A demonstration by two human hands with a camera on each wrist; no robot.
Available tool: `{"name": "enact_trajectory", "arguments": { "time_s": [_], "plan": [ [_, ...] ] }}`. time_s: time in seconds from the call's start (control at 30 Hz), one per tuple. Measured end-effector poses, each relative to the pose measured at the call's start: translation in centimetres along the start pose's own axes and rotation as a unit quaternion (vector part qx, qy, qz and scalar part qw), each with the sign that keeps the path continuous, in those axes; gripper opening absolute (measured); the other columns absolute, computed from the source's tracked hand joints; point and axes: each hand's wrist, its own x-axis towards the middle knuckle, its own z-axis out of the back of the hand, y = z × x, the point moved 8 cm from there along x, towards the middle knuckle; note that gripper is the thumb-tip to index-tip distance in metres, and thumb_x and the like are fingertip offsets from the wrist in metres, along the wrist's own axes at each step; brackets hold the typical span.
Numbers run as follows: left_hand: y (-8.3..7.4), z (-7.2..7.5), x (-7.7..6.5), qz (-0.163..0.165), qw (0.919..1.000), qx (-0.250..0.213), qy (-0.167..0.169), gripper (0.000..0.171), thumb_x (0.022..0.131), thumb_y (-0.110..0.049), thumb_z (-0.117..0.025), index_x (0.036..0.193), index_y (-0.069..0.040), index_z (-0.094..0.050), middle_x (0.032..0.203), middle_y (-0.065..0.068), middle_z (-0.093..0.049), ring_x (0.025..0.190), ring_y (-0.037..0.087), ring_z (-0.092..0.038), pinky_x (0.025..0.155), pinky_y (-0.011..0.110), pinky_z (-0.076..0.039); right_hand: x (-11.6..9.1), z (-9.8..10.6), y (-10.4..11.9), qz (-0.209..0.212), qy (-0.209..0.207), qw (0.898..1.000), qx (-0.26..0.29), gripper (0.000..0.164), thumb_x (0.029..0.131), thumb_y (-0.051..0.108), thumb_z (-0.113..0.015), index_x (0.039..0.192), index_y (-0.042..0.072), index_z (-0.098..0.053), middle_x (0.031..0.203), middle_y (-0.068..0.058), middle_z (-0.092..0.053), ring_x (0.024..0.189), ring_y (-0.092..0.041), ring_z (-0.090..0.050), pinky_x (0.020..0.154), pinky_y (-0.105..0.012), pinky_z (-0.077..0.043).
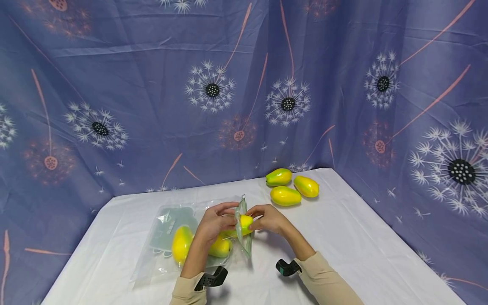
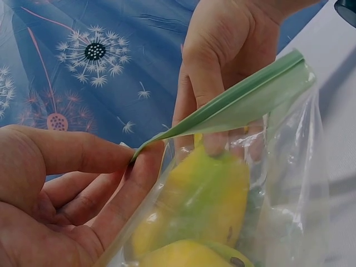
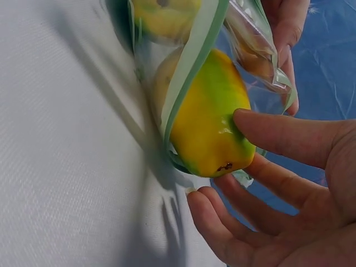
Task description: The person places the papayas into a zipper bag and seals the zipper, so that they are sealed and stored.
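A clear zip bag (image 1: pixel 173 216) with a green edge lies on the table, its mouth facing right and held apart. Inside are papayas, one at the left (image 1: pixel 182 245) and another (image 1: pixel 221 248) partly behind the left wrist. My left hand (image 1: pixel 214 222) pinches the bag's green edge (image 2: pixel 222 111) between thumb and finger. My right hand (image 1: pixel 270 218) holds a yellow-green papaya (image 3: pixel 214 122) at its blunt end, thumb on top and fingers below. Most of that papaya is past the green rim, and its end sticks out of the mouth.
Three more papayas, one at the back (image 1: pixel 278 177), one at the right (image 1: pixel 306 187) and one in front (image 1: pixel 285 196), lie near the table's far edge. The white-covered table (image 1: pixel 328 237) meets a blue dandelion-print curtain (image 1: pixel 152 106) behind and at the right.
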Motion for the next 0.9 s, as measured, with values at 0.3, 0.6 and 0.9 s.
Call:
{"name": "enact_trajectory", "arguments": {
  "time_s": [0.3,0.6,0.9],
  "plan": [
    [0.0,0.1,0.1,0.002,1.0000,-0.001,0.000,0.052,0.082,0.011,-0.067,0.134,0.002,-0.063,0.110,0.019,-0.066,0.074,0.019,-0.067,0.070,0.033,-0.062,0.4,-0.4,-0.1,0.007,-0.010,1.000,-0.001,0.039,0.077,0.010,-0.083,0.115,0.008,-0.075,0.104,-0.014,-0.073,0.090,-0.018,-0.067,0.072,-0.041,-0.062],
    [0.0,0.5,0.0,0.007,0.9999,-0.004,-0.013,0.050,0.082,0.008,-0.070,0.131,-0.001,-0.067,0.109,0.015,-0.064,0.074,0.020,-0.066,0.075,0.040,-0.063,0.8,-1.3,-0.2,0.008,0.007,1.000,-0.010,0.040,0.076,0.013,-0.085,0.114,0.010,-0.075,0.102,-0.010,-0.074,0.088,-0.017,-0.068,0.069,-0.035,-0.061],
    [-0.3,0.7,-0.1,0.003,0.9999,0.001,-0.014,0.049,0.081,0.008,-0.071,0.129,-0.002,-0.068,0.110,0.016,-0.063,0.075,0.021,-0.064,0.075,0.041,-0.063,0.5,-1.9,0.0,0.004,0.049,0.999,0.000,0.038,0.076,0.011,-0.085,0.113,0.011,-0.076,0.103,-0.011,-0.075,0.084,-0.017,-0.070,0.067,-0.033,-0.060]
  ]
}}
